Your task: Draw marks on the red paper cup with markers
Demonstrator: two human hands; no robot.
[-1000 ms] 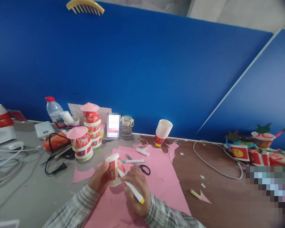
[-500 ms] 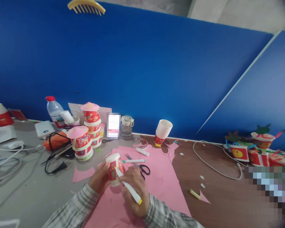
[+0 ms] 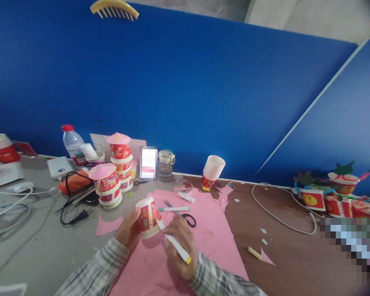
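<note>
The broad pink paper sheet (image 3: 212, 246) is the landmark: thin and floppy, it would crease readily and is best slid flat by its edges. Beyond its far left corner, the tall tower of red-and-white paper cups (image 3: 120, 152) looks light and easily toppled, so a low, gentle grip suits it.

Above the sheet's left part is the tapered red-and-white printed paper cup (image 3: 148, 220), tilted. The left hand (image 3: 128, 230) is curled round its left side, most fingers hidden behind. It should be nearly weightless, with a springy wall that dents under a squeeze; the ends are likely firmer than the middle.

Black-handled metal scissors (image 3: 189, 220), stiff and probably the heaviest small thing, lie on the sheet's far part; the loops are the safe hold. Above the sheet's middle, the right hand (image 3: 181, 248) pinches the slim white marker with a yellow end (image 3: 179, 247), rigid, smooth and perhaps slippery, its other end at the cup's side.
</note>
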